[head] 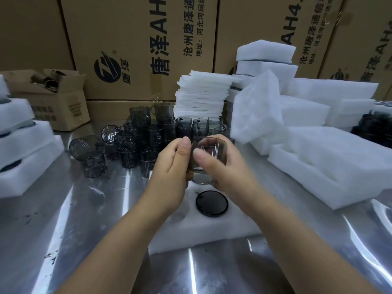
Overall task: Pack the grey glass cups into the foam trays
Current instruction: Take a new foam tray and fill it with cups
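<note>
Both hands hold one grey glass cup (210, 152) just above the far end of a white foam tray (212, 228) lying on the steel table. My left hand (171, 168) grips the cup's left side, thumb up at its rim. My right hand (220, 166) wraps the cup from the right, thumb across its front. The cup's base sits at or in a tray pocket; the hands hide which. A dark round glass disc (211, 202) lies in the tray pocket nearer me. Several more grey cups (148, 134) stand and lie clustered behind the hands.
Stacks of white foam trays (331, 162) fill the right side, thin foam sheets (201, 94) are piled behind the cups, and filled foam trays (23, 158) sit at the left. Cardboard boxes (135, 45) wall the back. Bare steel table (80, 219) lies near me.
</note>
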